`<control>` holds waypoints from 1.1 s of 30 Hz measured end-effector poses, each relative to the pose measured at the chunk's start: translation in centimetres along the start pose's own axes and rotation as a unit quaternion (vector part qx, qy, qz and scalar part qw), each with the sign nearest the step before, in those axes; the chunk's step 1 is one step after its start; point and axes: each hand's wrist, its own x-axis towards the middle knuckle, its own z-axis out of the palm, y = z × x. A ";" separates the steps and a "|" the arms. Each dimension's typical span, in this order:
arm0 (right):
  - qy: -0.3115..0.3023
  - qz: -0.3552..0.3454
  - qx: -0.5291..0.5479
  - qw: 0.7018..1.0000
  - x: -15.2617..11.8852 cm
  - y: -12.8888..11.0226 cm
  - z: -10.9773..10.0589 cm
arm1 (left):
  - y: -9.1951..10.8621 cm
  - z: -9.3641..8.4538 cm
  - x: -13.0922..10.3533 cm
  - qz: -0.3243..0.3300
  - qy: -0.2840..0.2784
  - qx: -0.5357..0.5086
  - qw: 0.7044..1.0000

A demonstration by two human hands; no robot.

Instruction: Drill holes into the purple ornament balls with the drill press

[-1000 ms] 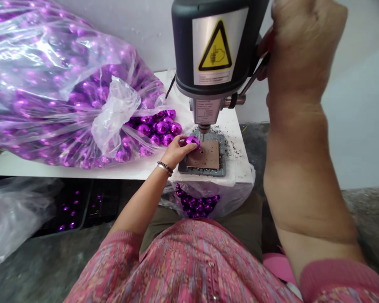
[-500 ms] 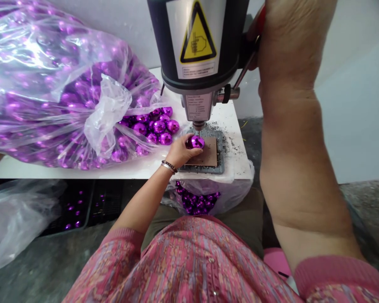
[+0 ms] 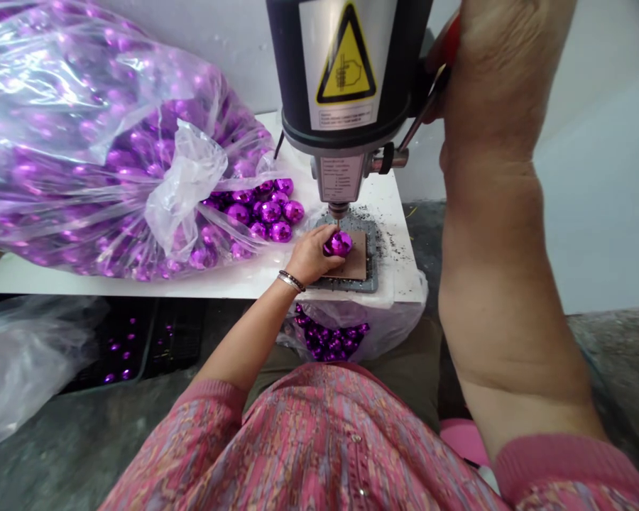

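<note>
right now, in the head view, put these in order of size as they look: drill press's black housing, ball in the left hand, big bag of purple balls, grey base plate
1. big bag of purple balls
2. black housing, cut off by the frame
3. grey base plate, partly covered
4. ball in the left hand

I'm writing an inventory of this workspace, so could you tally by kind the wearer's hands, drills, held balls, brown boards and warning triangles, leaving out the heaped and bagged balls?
Hands: 2, left hand and right hand
Drill: 1
Held ball: 1
Brown board: 1
Warning triangle: 1
Total: 6
</note>
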 end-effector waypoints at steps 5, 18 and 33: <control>-0.018 -0.019 -0.023 0.999 -2.5 -0.6 -0.8 | -0.4 0.5 0.0 -0.036 0.006 -0.052 0.998; 0.043 -0.130 -0.168 0.976 -11.9 2.2 -3.1 | -0.2 0.8 -0.4 -0.039 0.011 -0.069 0.997; 0.099 -0.169 -0.126 0.973 -14.2 6.9 -2.0 | -0.5 1.2 -0.6 -0.028 0.012 -0.100 0.995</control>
